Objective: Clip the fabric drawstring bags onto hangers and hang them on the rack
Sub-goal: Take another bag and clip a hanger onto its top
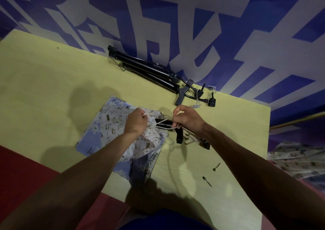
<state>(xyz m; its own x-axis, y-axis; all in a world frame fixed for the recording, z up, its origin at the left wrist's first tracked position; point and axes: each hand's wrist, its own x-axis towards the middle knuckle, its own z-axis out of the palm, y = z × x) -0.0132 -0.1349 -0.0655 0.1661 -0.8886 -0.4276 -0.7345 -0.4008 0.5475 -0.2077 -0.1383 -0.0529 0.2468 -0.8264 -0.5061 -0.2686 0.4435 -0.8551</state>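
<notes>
A white fabric drawstring bag printed with small animals lies on top of other blue-and-white bags on the yellow table. My left hand grips the bag's gathered mouth. My right hand pinches the white drawstring, pulled taut between both hands. Under the cord lies a black clip hanger, partly hidden by my right wrist.
A stack of black hangers lies along the table's far edge by the blue-and-white wall, with a black clip beside them. Two small screws or pins lie on the table at the right. More printed fabric sits off the table at the right.
</notes>
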